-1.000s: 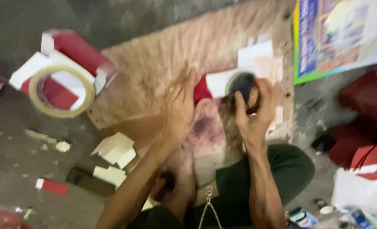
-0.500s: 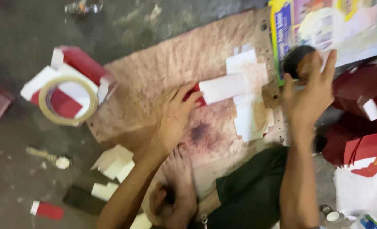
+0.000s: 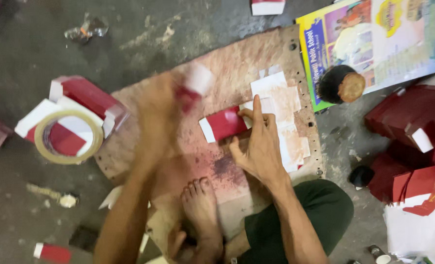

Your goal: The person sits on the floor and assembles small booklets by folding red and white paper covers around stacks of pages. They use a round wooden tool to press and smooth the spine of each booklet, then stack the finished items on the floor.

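Right hand (image 3: 260, 146) lies flat, fingers spread, on the worn board (image 3: 144, 151), its fingertips pressing the white edge of a red card piece (image 3: 223, 124) near the board's middle. Left hand (image 3: 159, 110) is motion-blurred above the board; it appears to grip a small red-and-white piece (image 3: 193, 85) (the grip itself cannot be told). White paper sheets (image 3: 281, 98) lie just beside the card. A tape roll (image 3: 69, 137) rests on folded red boxes, left of the board.

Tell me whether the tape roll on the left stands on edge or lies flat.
Flat: the tape roll shows its full ring, resting on red and white cards.
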